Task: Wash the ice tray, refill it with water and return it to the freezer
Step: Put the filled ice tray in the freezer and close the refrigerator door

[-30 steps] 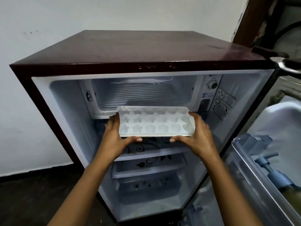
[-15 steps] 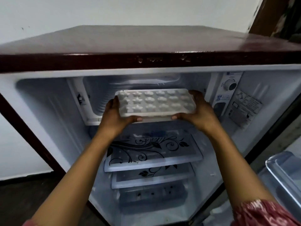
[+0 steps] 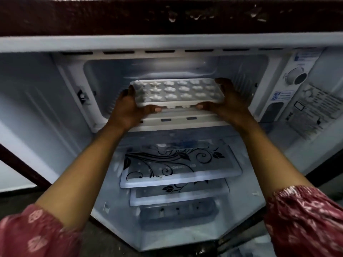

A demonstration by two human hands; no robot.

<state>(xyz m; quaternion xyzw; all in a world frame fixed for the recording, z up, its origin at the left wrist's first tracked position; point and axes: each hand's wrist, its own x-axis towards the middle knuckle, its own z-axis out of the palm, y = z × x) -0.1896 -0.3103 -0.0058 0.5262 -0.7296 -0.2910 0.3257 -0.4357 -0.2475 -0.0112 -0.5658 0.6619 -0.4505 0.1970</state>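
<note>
Ice tray (image 3: 178, 91) spans crosswise between the hands, left hand (image 3: 128, 108) and right hand (image 3: 226, 102) each clamped on one short end, equally near, at the freezer compartment (image 3: 104, 80) mouth, floor just beneath.

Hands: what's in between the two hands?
The ice tray, with the left hand and right hand gripping its ends; the head view shows it.

Place: home, likely a kitchen corner.
Evidence: small maroon household fridge (image 3: 92, 17) standing open; freezer box (image 3: 100, 76) at top; floral-printed glass shelves (image 3: 178, 164) below; thermostat dial (image 3: 296, 78) inside.
</note>
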